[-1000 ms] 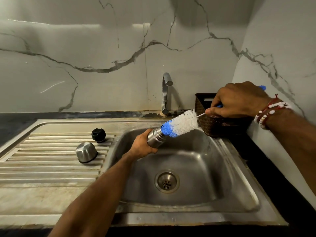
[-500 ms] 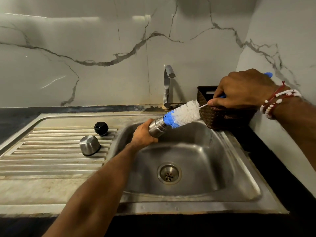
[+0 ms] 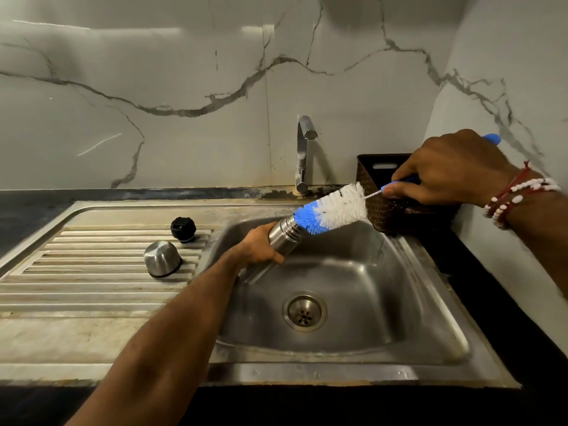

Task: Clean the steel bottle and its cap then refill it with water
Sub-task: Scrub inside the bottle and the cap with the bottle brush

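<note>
Both hands: left hand (image 3: 259, 248) grips cylindrical steel bottle (image 3: 284, 234); right hand (image 3: 451, 170) grips blue-white bristle brush (image 3: 335, 209).
Steel bottle: stiff, probably slick; we hold mid-body.

Change noted: bottle brush (image 3: 335, 210) drawn slightly out of the steel bottle (image 3: 282, 238) mouth, toward the fingers of the right hand (image 3: 455, 170), which has shifted away from the left hand (image 3: 261, 247).

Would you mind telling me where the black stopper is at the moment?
In the head view, the black stopper stands on the ribbed drainboard, left of the basin, just behind the steel cup cap.
</note>
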